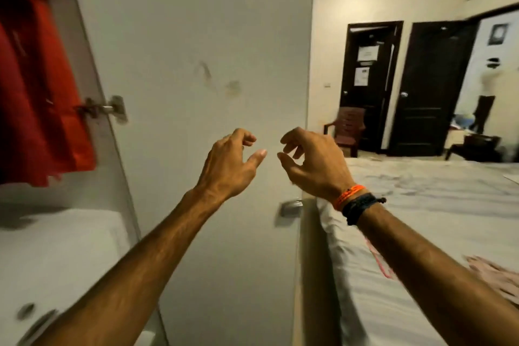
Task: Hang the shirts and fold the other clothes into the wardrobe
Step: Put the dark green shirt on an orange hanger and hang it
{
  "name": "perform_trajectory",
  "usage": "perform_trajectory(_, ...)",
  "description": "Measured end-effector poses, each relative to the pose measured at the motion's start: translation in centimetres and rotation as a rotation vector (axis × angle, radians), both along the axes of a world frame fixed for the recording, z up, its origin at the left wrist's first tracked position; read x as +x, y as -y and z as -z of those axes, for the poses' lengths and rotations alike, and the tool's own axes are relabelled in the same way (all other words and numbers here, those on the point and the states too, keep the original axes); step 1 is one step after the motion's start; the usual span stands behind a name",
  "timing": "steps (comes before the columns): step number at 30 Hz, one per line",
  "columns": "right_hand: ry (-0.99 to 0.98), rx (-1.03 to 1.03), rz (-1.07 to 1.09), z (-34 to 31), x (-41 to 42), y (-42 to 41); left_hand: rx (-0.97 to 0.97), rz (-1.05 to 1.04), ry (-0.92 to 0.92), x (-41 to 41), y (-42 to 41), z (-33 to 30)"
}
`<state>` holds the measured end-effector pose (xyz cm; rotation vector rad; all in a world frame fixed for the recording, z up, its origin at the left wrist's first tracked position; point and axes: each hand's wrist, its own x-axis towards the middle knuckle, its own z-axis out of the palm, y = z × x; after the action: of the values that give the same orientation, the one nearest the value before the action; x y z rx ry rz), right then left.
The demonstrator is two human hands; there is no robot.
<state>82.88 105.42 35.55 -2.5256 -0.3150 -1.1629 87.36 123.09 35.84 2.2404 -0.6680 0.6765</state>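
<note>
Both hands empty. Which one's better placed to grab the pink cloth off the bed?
Right, probably. The right hand hangs on the bed side, and the pink cloth lies beside that forearm. The left hand is in front of the wardrobe door.

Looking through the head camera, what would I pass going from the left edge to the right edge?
Red shirt hanging in the wardrobe → open wardrobe door → left hand → right hand → brown chair → dark door → pink garment on the bed.

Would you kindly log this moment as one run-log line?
left hand: empty | right hand: empty | red shirt: hanging in wardrobe | pink garment: on bed
</note>
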Motion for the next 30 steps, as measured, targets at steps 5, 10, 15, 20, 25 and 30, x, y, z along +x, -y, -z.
perform_trajectory(5, -0.224, 0.033, 0.127, 9.4, -3.1, 12.0, 0.048, 0.130, -0.221, -1.2, 14.2, 9.1)
perform_trajectory(10, -0.378, 0.151, 0.270, 17.7, -4.7, 22.1, 0.165, 0.244, -0.381, -1.6, 25.1, 17.1)
perform_trajectory(15, -0.577, 0.295, 0.425, 26.0, -5.2, 31.2, 0.279, 0.356, -0.543, 1.0, 33.5, 25.8)
perform_trajectory(20, -0.706, 0.478, 0.631, 30.9, -5.6, 38.9, 0.385, 0.485, -0.716, 4.7, 42.1, 31.8)
perform_trajectory(25, -0.764, 0.662, 0.824, 33.8, -6.5, 44.3, 0.484, 0.638, -0.804, 6.2, 50.2, 35.8)
perform_trajectory(30, -0.793, 0.785, 0.967, 36.3, -8.8, 50.9, 0.591, 0.782, -0.869, 5.4, 59.5, 38.9)
